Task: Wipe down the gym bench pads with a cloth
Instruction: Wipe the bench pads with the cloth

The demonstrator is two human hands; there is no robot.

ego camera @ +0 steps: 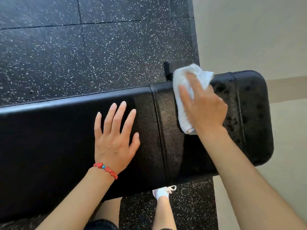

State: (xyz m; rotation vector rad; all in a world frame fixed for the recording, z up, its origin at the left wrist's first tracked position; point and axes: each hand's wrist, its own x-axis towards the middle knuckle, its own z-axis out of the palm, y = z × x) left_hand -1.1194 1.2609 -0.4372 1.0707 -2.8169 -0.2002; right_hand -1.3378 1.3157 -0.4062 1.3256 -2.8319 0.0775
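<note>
A black padded gym bench (49, 138) runs across the view from left to right, with a seam band near its right third. The right end pad (252, 113) is speckled with wet drops. A white cloth (182, 90) lies folded on the pad near the far edge. My right hand (202, 107) presses flat on the cloth, fingers spread over it. Resting flat on the long pad to the left of the seam is my left hand (114, 135), fingers apart and holding nothing, with a red bead bracelet (106, 170) on its wrist.
Black speckled rubber floor tiles (99, 47) lie beyond the bench and below it. A pale beige floor (257, 30) starts at the right. A black bench foot (171, 67) sticks out past the far edge. My white shoe (162, 192) stands under the near edge.
</note>
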